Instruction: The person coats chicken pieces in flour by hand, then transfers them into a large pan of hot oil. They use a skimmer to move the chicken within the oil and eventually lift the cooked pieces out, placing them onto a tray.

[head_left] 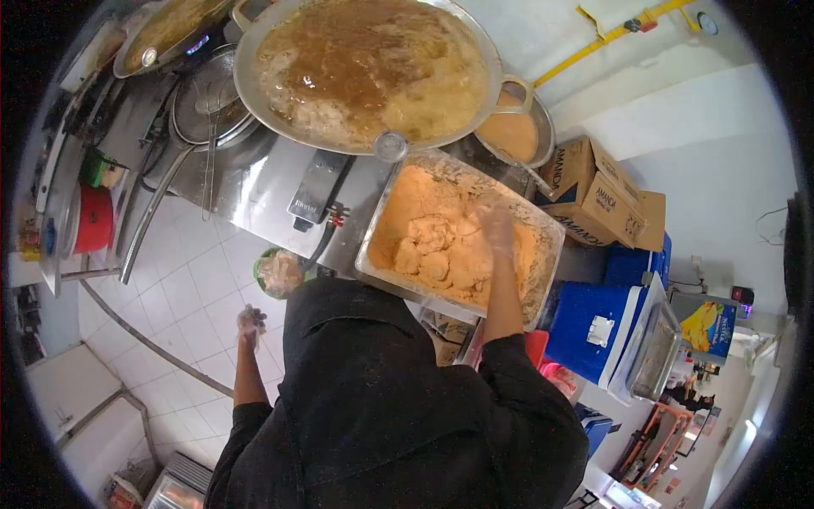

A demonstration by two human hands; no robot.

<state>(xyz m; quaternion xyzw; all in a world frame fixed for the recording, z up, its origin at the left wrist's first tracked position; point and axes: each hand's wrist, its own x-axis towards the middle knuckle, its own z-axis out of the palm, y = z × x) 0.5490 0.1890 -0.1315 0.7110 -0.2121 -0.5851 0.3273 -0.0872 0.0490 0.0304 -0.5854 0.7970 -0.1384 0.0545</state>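
My right hand (494,222), in a thin clear glove, reaches into a deep metal tray (549,293) of orange breading flour (521,242). It touches the flour near the tray's far right part, and its fingers are blurred. Several coated, lumpy pieces (434,242) lie in the flour to the left of that hand. My left hand (251,322), also in a clear plastic glove, hangs out to the side above the tiled floor, its fingers loosely apart with nothing in them.
A wide pan of bubbling oil (373,72) with a dial thermometer (391,146) stands beyond the tray. Beside it are a pot of orange batter (510,136) and strainers (208,106). Cardboard boxes (598,191) and a blue cooler (589,327) stand at right; a green bin (278,273) sits below.
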